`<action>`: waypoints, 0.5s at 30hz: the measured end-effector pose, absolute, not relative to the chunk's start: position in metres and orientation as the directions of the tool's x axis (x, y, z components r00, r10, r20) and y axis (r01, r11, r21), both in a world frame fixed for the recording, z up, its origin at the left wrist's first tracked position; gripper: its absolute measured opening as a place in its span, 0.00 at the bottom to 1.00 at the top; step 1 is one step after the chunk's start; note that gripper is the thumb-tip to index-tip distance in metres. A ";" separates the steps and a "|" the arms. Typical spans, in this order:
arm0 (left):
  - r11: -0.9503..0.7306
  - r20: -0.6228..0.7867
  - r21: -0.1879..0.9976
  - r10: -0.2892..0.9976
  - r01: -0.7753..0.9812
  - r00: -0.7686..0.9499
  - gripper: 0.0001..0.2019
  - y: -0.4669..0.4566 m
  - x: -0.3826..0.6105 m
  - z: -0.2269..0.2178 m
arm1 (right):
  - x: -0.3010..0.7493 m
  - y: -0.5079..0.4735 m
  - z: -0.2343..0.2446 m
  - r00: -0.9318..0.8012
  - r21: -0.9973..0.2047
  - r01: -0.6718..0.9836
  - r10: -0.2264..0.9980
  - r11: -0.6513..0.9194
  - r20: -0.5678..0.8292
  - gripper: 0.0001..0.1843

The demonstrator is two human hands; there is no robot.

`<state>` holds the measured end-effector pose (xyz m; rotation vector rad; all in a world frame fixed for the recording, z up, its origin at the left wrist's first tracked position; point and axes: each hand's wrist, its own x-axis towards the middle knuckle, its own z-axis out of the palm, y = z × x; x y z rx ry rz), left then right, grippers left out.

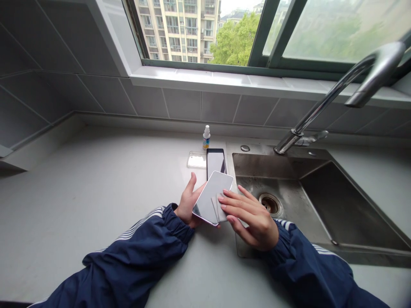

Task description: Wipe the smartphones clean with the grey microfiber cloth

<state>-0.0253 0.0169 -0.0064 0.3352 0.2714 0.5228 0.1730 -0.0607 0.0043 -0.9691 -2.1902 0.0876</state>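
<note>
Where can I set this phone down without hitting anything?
Best is the bare grey countertop left of your left hand and the clear phone case. Behind the phone in your hands it's crowded: case, second phone and spray bottle sit close together beside the steel sink, and your right hand overhangs the sink's edge.

L hand (189,202) on its side, thumb up; R hand (253,220) palm down, fingers (237,200) extended.

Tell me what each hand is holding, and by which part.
The left hand cradles a phone from beneath, thumb on its long edge. The right hand holds a grey cloth by its end, against the phone's screen.
</note>
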 end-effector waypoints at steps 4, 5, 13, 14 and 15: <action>0.826 -0.135 0.422 0.466 -0.374 0.875 0.46 0.017 -0.028 -0.008 | 0.175 -0.057 0.002 -0.400 -0.331 0.674 0.703 0.660 0.588 0.19; 0.823 -0.138 0.435 0.463 -0.366 0.876 0.46 0.017 -0.028 -0.008 | 0.175 -0.056 0.001 -0.387 -0.330 0.694 0.718 0.640 0.578 0.19; 0.798 -0.133 0.492 0.463 -0.347 0.876 0.44 0.016 -0.027 -0.005 | 0.180 -0.049 -0.008 -0.295 -0.296 0.866 0.889 0.404 0.350 0.29; 0.799 -0.129 0.495 0.456 -0.341 0.880 0.44 0.016 -0.028 -0.006 | 0.181 -0.049 -0.008 -0.290 -0.296 0.868 0.890 0.400 0.352 0.29; 0.801 -0.123 0.495 0.447 -0.335 0.886 0.44 0.016 -0.028 -0.006 | 0.181 -0.050 -0.008 -0.282 -0.298 0.869 0.890 0.395 0.357 0.29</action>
